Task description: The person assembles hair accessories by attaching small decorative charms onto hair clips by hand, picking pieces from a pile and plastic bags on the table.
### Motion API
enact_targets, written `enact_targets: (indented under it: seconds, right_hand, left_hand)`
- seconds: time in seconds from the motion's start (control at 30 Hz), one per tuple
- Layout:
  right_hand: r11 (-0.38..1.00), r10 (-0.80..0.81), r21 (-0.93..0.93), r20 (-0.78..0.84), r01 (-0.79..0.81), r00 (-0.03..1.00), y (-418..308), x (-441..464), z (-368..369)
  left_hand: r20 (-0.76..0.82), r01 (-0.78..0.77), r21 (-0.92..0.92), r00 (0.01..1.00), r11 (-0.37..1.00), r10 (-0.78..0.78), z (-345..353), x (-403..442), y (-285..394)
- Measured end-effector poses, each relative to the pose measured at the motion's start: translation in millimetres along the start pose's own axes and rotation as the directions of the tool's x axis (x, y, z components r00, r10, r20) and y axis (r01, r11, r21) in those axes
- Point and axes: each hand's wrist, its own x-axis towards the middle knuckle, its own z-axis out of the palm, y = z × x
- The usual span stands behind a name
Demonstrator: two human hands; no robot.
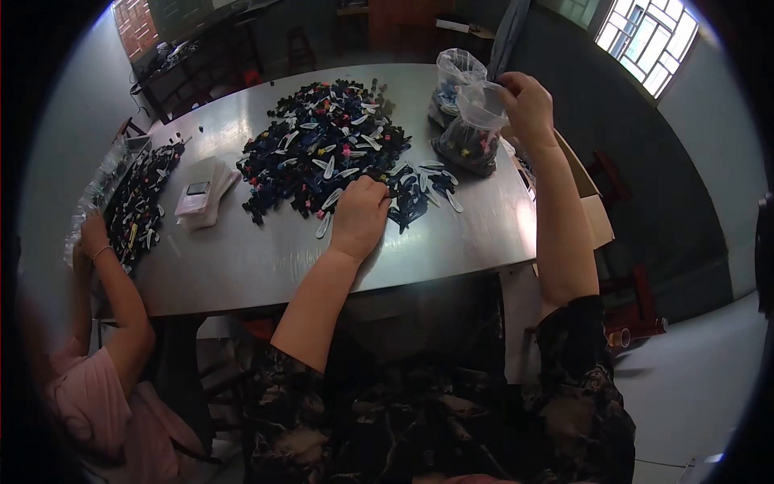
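Observation:
A large pile of dark hair clips (310, 145), mixed with white and coloured ones, lies on the metal table. My left hand (361, 214) rests at the pile's near edge with its fingers curled down onto the clips; what they hold, if anything, is hidden. A smaller group of white and dark clips (415, 194) spreads just right of that hand. At the right, my right hand (528, 105) is closed on the rim of a clear plastic bag (474, 137), which stands upright with dark clips inside. Behind it stands another clear bag (455, 68).
A co-worker's hands (94, 238) are at the left, by clear plastic packaging (93, 185) and another clip pile (145, 198). A stack of white cards (201, 194) lies between the piles. A cardboard box (595, 214) stands beyond the right table edge (516, 242).

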Motion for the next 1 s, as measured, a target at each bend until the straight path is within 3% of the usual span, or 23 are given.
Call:
enact_targets:
  seconds: [0.13, 0.2, 0.23, 0.33, 0.4, 0.47, 0.57, 0.73, 0.8, 0.87, 0.93, 1.0]
  right_hand:
    - [0.999, 0.037, 0.016, -0.099, -0.036, 0.994, -7.2, -0.4, 4.7]
    - [0.963, -0.072, -0.263, -0.065, 0.052, 0.995, -14.4, -8.7, 7.3]
    - [0.974, -0.123, -0.204, -0.110, 0.098, 0.986, -21.2, -16.0, 9.8]
    - [0.979, -0.146, 0.152, 0.059, 0.136, 0.987, -58.2, -53.8, 22.1]
    - [0.954, -0.230, 0.254, 0.279, 0.160, 0.932, -68.5, -84.4, 41.7]
    - [0.943, -0.210, 0.325, 0.396, 0.078, 0.894, -62.7, -107.4, 66.8]
    - [0.938, -0.227, 0.336, 0.405, 0.086, 0.886, -68.3, -123.0, 86.4]
    - [0.948, -0.288, 0.266, 0.474, 0.177, 0.832, -84.4, -132.0, 99.9]
    - [0.940, -0.267, 0.316, 0.435, 0.132, 0.860, -80.9, -136.1, 102.1]
    - [0.925, -0.244, 0.368, 0.399, 0.089, 0.884, -76.2, -139.3, 102.6]
    - [0.888, -0.105, 0.455, 0.338, -0.065, 0.935, -74.6, -135.4, 91.2]
    - [0.839, -0.063, 0.542, 0.193, -0.052, 0.979, -71.0, -128.5, 77.2]
  left_hand:
    - [-0.043, -0.007, -0.034, 0.999, 0.999, 0.005, 2.2, 0.9, -1.4]
    - [-0.123, 0.009, -0.123, 0.992, 0.992, -0.024, 0.7, 3.1, -1.2]
    - [-0.119, 0.029, -0.202, 0.991, 0.979, -0.054, -1.9, 5.4, -2.9]
    - [-0.178, 0.138, -0.341, 0.962, 0.930, -0.208, -6.0, 9.4, -4.2]
    - [-0.186, 0.188, -0.389, 0.943, 0.902, -0.277, -10.6, 10.8, -4.6]
    - [-0.198, 0.279, -0.412, 0.902, 0.868, -0.384, -15.6, 11.4, -5.5]
    - [-0.153, 0.330, -0.478, 0.881, 0.814, -0.447, -17.2, 11.4, -7.4]
    - [-0.154, 0.282, -0.447, 0.911, 0.849, -0.383, -14.5, 9.7, -7.9]
    - [-0.173, 0.245, -0.431, 0.922, 0.868, -0.347, -13.9, 8.4, -9.6]
    - [-0.168, 0.114, -0.078, 0.978, 0.990, -0.126, -14.3, 7.0, -10.2]
    - [-0.117, 0.071, -0.007, 0.991, 0.997, -0.071, -11.4, 5.3, -10.4]
    - [-0.065, 0.018, 0.056, 0.998, 0.998, -0.014, -9.6, 4.7, -8.3]
